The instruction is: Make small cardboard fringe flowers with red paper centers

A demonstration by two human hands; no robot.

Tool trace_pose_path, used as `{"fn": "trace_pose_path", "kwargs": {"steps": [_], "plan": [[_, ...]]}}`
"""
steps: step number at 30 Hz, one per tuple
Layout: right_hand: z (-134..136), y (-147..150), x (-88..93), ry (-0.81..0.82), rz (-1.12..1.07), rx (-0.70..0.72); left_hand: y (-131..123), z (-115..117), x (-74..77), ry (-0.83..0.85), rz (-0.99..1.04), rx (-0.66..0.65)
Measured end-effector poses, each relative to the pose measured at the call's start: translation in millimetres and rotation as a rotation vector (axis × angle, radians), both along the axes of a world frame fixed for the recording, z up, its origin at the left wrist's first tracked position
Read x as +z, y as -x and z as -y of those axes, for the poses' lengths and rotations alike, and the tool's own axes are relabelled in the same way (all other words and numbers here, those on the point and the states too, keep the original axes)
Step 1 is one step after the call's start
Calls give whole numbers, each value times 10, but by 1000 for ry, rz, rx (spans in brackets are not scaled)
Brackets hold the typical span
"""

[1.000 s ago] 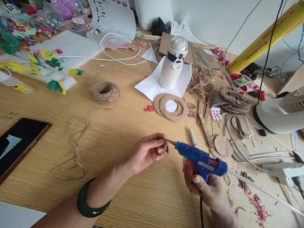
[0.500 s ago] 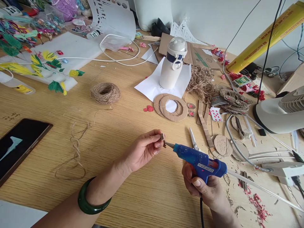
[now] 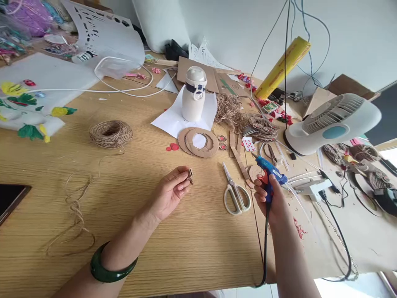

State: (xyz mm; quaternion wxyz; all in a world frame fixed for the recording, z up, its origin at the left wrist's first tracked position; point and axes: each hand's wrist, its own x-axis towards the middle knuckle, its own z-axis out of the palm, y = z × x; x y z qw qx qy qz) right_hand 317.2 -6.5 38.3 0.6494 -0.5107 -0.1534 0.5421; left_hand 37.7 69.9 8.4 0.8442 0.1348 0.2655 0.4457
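Note:
My left hand (image 3: 173, 188) pinches a small brown folded piece (image 3: 190, 173), apparently corrugated cardboard, between thumb and fingers above the table. Over on the right, my right hand (image 3: 271, 194) is wrapped around the handle of a blue hot glue gun (image 3: 270, 170), its nozzle pointing up and left. A clear glue stick sticks out of the gun's back. Between the hands lie scissors (image 3: 235, 196) with pale handles. Beyond them are flat cardboard rings (image 3: 211, 145), red discs (image 3: 173, 147) and two small pleated rosettes (image 3: 222, 142).
A twine coil (image 3: 111, 134) with a loose strand lies at left, near a phone (image 3: 12, 200). A white bottle (image 3: 194, 97) stands on paper at the back. To the right are a white fan (image 3: 335, 122), a power strip (image 3: 314, 188), cables and cardboard strips (image 3: 240, 165).
The glue gun has moved right, away from the small brown piece, which my left hand still pinches. The view has turned right, showing more of the table's right side.

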Motion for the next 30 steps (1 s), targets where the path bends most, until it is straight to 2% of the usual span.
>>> {"fn": "trace_pose_path", "kwargs": {"steps": [5, 10, 13, 15, 18, 21, 23, 25, 28, 30], "plan": [[211, -249, -67, 109, -40, -69, -24, 53, 20, -19, 29, -26], [203, -355, -138, 181, -50, -92, -31, 75, 27, -31, 26, -15], [224, -331, -88, 221, -22, -121, -33, 82, 38, -29, 24, -9], [315, -291, -11, 267, 76, -86, -34, 89, 51, -30, 28, -14], [540, -234, 125, 349, 408, -23, -40, 104, 68, -41, 39, -26], [729, -163, 227, 415, 674, -78, -45, 124, 71, -41, 55, -54], [761, -49, 258, 408, 917, -102, -44, 140, 66, -39, 65, -94], [699, 158, 248, 302, 988, -9, -36, 155, 60, -39, 64, -131], [472, 613, 153, 109, 707, 260, -22, 161, 64, -31, 62, -139], [290, 934, 65, 34, 517, 290, -17, 149, 78, -25, 76, -125]]}}
